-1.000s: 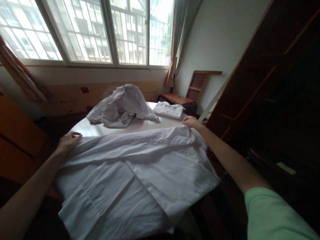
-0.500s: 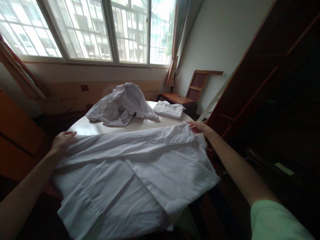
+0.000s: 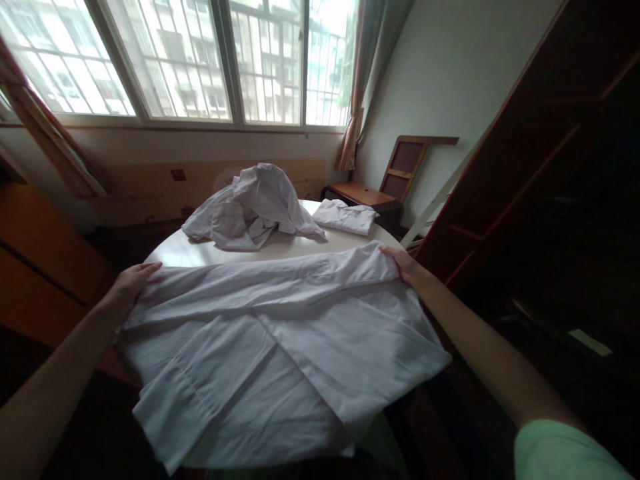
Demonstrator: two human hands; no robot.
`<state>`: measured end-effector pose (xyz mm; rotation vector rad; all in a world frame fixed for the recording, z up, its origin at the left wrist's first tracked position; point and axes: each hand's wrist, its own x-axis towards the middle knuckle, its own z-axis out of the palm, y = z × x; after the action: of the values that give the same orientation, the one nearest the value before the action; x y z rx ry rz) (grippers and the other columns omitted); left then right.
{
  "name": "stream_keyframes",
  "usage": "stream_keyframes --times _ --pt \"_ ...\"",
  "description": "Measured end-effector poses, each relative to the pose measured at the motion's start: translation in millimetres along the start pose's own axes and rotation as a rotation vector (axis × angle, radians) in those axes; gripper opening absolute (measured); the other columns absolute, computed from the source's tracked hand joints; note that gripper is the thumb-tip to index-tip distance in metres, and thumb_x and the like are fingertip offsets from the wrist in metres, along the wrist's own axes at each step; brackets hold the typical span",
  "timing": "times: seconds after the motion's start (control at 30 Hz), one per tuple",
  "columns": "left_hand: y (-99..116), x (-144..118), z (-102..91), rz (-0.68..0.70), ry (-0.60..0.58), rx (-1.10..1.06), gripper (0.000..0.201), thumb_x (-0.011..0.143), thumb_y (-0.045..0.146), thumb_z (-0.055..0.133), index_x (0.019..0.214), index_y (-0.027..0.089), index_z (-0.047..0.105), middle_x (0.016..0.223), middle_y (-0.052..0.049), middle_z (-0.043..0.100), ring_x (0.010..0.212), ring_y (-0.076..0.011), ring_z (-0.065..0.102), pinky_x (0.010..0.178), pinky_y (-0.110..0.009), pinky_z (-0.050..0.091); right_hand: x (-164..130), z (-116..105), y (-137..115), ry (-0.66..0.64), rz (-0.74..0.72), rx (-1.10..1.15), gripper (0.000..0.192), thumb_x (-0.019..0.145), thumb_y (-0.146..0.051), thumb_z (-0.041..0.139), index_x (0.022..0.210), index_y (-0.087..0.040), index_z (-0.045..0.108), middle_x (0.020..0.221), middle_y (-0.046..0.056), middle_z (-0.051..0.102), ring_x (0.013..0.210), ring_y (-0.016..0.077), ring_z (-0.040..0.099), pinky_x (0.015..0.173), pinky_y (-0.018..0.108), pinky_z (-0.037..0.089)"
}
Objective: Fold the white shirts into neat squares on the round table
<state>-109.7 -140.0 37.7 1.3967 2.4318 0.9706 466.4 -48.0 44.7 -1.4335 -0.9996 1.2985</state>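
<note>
A white long-sleeved shirt (image 3: 300, 333) is spread across the near part of the round table and drapes over its front edge. One sleeve lies folded across it, its gathered cuff pointing down to the left. My left hand (image 3: 137, 277) pinches the shirt's far left corner between thumb and fingers. At the far right corner, my right hand (image 3: 403, 263) grips the cloth, with some fingers hidden by it. The far edge of the shirt runs nearly straight between both hands.
On the white round table (image 3: 185, 257) lie a crumpled heap of white clothing (image 3: 255, 210) and a neatly folded white garment (image 3: 345, 217). Behind stand a wooden chair (image 3: 363, 195) and barred windows (image 3: 185, 60). A dark wooden panel (image 3: 505, 167) leans at the right; an orange cabinet (image 3: 43, 260) stands left.
The whole view has shifted slightly, so everything sits a little further right. Both hands keep hold of the shirt's far corners, and the cloth lies much as before.
</note>
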Motion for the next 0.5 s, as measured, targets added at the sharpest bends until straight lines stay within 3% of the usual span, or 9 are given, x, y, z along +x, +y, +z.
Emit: stream_keyframes --times 0.07,0.13,0.2,0.23,0.3,0.33,0.4,0.5 --pt "-2 -4 -5.9 -0.133 -0.108 -0.082 0.049 0.083 0.047 0.042 0.105 0.006 0.057 0.078 -0.004 0.068 0.065 -0.0126 0.059 0.057 -0.022 0.047 0 -4 1 -0.045 -0.004 -0.051 0.013 0.079 -0.026 0.054 0.074 -0.015 0.059 0.068 0.005 0.066 0.057 0.015 0.059 0.057 0.025 0.05" --pt "-4 -13 -11.0 -0.102 -0.045 -0.016 0.058 0.08 0.052 0.044 0.115 0.006 0.051 0.101 -0.009 0.065 0.079 -0.0155 0.059 0.064 -0.024 0.049 0 -9 1 -0.022 -0.032 -0.223 0.015 0.078 -0.03 0.056 0.076 -0.015 0.059 0.073 0.006 0.066 0.06 0.0162 0.061 0.057 0.026 0.05" --pt "-5 -28 -14.4 0.129 0.069 0.128 0.062 0.078 0.054 0.046 0.121 0.009 0.044 0.121 -0.012 0.056 0.099 -0.0187 0.055 0.08 -0.029 0.048 -4 -14 0 0.108 -0.125 -0.481 0.02 0.074 -0.034 0.061 0.083 -0.015 0.058 0.08 0.008 0.066 0.066 0.0195 0.063 0.059 0.03 0.051" --pt "-5 -36 -15.2 0.279 0.071 0.188 0.061 0.078 0.053 0.046 0.123 0.012 0.043 0.127 -0.011 0.052 0.107 -0.0192 0.051 0.088 -0.031 0.044 -7 -16 -1 0.188 -0.215 -0.614 0.027 0.072 -0.036 0.063 0.087 -0.015 0.058 0.085 0.01 0.066 0.072 0.0219 0.064 0.063 0.033 0.052" --pt "-3 -52 -15.3 0.569 -0.043 0.268 0.057 0.079 0.051 0.046 0.124 0.016 0.041 0.132 -0.009 0.049 0.117 -0.0182 0.046 0.098 -0.033 0.037 -18 -17 0 0.271 -0.489 -0.841 0.042 0.068 -0.041 0.067 0.098 -0.015 0.055 0.098 0.014 0.064 0.088 0.027 0.063 0.075 0.04 0.051" --pt "-2 -59 -14.6 0.673 -0.141 0.293 0.057 0.08 0.051 0.045 0.125 0.017 0.041 0.133 -0.008 0.049 0.119 -0.0177 0.045 0.1 -0.032 0.036 -24 -15 1 0.233 -0.651 -0.926 0.048 0.067 -0.043 0.068 0.103 -0.015 0.054 0.105 0.015 0.062 0.096 0.0285 0.061 0.083 0.042 0.049" --pt "1 -69 -12.0 0.788 -0.312 0.334 0.058 0.08 0.049 0.046 0.128 0.017 0.041 0.136 -0.008 0.047 0.122 -0.0179 0.044 0.102 -0.031 0.034 -38 -9 4 0.004 -0.921 -1.046 0.053 0.068 -0.041 0.068 0.112 -0.017 0.05 0.116 0.015 0.058 0.109 0.0289 0.055 0.093 0.043 0.044" --pt "4 -75 -7.3 0.824 -0.42 0.4 0.058 0.081 0.042 0.045 0.132 0.014 0.041 0.142 -0.01 0.04 0.128 -0.0194 0.039 0.103 -0.03 0.032 -53 6 12 -0.338 -1.092 -1.175 0.052 0.071 -0.029 0.063 0.119 -0.019 0.048 0.124 0.013 0.054 0.118 0.0268 0.049 0.099 0.042 0.041"
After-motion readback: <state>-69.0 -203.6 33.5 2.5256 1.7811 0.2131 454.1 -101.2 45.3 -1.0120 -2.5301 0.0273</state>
